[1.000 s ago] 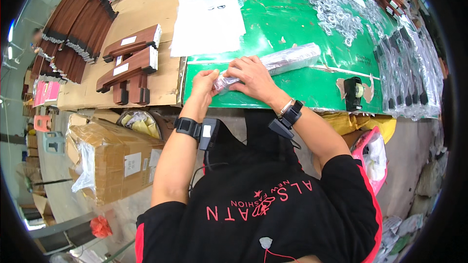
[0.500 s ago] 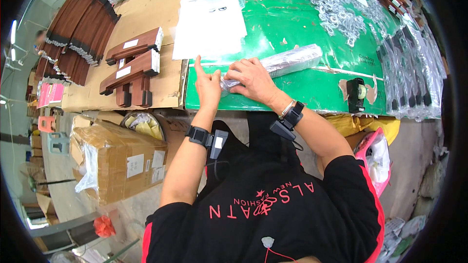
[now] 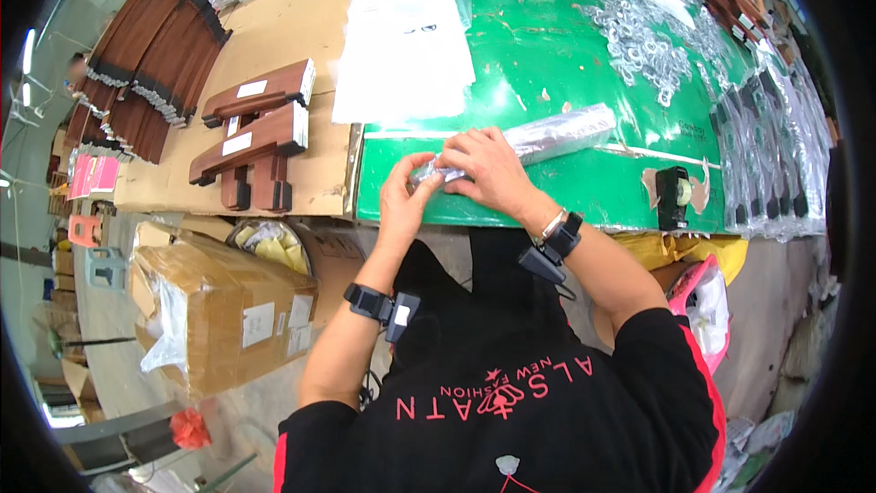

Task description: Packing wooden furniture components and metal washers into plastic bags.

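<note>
A long plastic-wrapped bundle [image 3: 570, 131] lies slantwise near the front edge of the green table. My right hand [image 3: 491, 171] is wrapped over its near left end. At that same end my left hand [image 3: 407, 196] pinches the crumpled plastic between thumb and fingers. What is inside the clear wrap shows only faintly, brownish and long. A stack of clear plastic bags [image 3: 406, 55] lies flat beyond my hands. To the right of the bundle stands a black tape dispenser [image 3: 673, 197] at the table's edge.
Brown wooden pieces with black ends [image 3: 255, 141] are stacked crosswise on cardboard at the left, and taller stacks [image 3: 160, 55] rise behind. Clear plastic rings [image 3: 639, 36] are heaped at the far right. Wrapped pieces [image 3: 771, 151] line the right edge. A carton [image 3: 219, 301] sits below.
My left hand's raised index finger has come down, and its fingers now close on the wrap's end. My right hand keeps its hold on the bundle. The view has shifted slightly.
</note>
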Demonstrator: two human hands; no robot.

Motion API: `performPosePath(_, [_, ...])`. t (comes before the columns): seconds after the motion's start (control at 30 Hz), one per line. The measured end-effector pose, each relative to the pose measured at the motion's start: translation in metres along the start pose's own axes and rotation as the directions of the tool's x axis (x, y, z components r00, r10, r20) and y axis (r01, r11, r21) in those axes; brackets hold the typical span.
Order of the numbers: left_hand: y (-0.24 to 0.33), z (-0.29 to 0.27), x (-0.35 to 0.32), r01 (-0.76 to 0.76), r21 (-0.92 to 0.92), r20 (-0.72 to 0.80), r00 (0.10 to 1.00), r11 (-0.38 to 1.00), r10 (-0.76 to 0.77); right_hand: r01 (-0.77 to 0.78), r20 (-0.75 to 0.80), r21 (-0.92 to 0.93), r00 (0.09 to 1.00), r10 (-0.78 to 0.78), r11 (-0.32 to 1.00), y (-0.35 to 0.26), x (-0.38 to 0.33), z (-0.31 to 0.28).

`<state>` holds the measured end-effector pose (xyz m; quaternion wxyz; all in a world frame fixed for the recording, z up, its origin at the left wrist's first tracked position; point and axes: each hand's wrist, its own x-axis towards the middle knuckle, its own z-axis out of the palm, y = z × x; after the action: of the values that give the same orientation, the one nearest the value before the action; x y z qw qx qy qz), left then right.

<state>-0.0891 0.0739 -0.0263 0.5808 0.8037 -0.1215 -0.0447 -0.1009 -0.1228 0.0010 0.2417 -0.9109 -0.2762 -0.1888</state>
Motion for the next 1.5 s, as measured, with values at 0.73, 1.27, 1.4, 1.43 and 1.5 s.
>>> performPosePath(0.73, [-0.003,0.004,0.018,0.431,-0.53,0.076,0.882,0.731,-0.465,-0.02,0.026,-0.022,0.999,0.021,1.0,-0.002,0.001,0.0])
performPosePath(1.27, [0.008,-0.013,-0.03,0.799,-0.402,0.74,0.571,0.447,-0.356,0.203,-0.081,0.079,0.977,-0.197,0.976,-0.012,-0.048,-0.04])
performPosePath(1.4, [0.024,-0.003,-0.043,0.672,-0.196,0.628,0.645,0.714,-0.434,0.227,-0.079,0.118,0.973,-0.219,0.967,-0.011,-0.058,-0.049])
performPosePath(1.43, [0.033,-0.002,-0.044,0.616,-0.205,0.619,0.683,0.76,-0.387,0.223,-0.08,0.122,0.973,-0.214,0.967,-0.011,-0.059,-0.051])
performPosePath(1.5, [0.042,-0.001,-0.044,0.56,-0.213,0.607,0.718,0.801,-0.341,0.233,-0.092,0.14,0.971,-0.222,0.962,-0.01,-0.061,-0.055])
